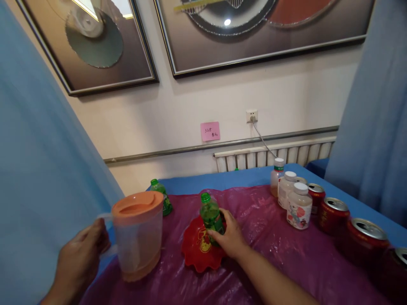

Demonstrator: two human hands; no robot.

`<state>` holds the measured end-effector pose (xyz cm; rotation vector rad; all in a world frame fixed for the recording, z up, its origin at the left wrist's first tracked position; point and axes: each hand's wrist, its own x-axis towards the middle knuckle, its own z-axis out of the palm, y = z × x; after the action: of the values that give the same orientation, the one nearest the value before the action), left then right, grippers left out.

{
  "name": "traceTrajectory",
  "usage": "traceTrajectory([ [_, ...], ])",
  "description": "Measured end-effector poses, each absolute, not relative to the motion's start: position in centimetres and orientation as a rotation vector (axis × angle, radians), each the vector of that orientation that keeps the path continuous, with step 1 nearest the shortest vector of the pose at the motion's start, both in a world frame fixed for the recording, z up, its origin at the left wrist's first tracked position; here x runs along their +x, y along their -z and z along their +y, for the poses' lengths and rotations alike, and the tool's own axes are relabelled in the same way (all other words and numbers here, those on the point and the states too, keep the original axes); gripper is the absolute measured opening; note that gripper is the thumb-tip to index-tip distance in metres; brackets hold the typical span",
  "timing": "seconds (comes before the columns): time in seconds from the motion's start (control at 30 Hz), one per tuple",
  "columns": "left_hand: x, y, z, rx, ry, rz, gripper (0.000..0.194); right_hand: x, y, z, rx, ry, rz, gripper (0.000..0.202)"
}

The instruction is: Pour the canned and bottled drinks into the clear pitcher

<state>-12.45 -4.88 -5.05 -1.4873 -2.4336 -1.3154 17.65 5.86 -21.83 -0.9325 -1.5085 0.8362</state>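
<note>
Left hand (79, 260): curling shut round the handle of the clear pitcher (137, 237), at 8 o'clock; keeping it upright, likely so the shallow orange liquid stays level.
Pitcher: standing on the purple plastic sheet (263, 254), orange lid (137, 207) seated on top.
Right hand (230, 237): wrapping closed round the lower body of the green bottle (210, 216), near centre, steadying it.
Green bottle: standing upright on the red scalloped plate (199, 250), green cap on; plate seemingly catching spills.
Second green bottle (160, 197): sitting at 11 o'clock behind the pitcher, untouched.
White-capped bottles (294, 199): clustering at 2 o'clock.
Opened red cans (349, 224): lining up toward 4 o'clock, within reach.
</note>
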Motion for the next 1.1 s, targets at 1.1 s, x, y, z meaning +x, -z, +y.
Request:
traceTrajectory([
  [1.1,-3.5,-8.1,3.9,-2.128,0.879,-2.365,0.055,17.7,21.6,6.2,-0.885,-0.856,-1.575,0.058],
])
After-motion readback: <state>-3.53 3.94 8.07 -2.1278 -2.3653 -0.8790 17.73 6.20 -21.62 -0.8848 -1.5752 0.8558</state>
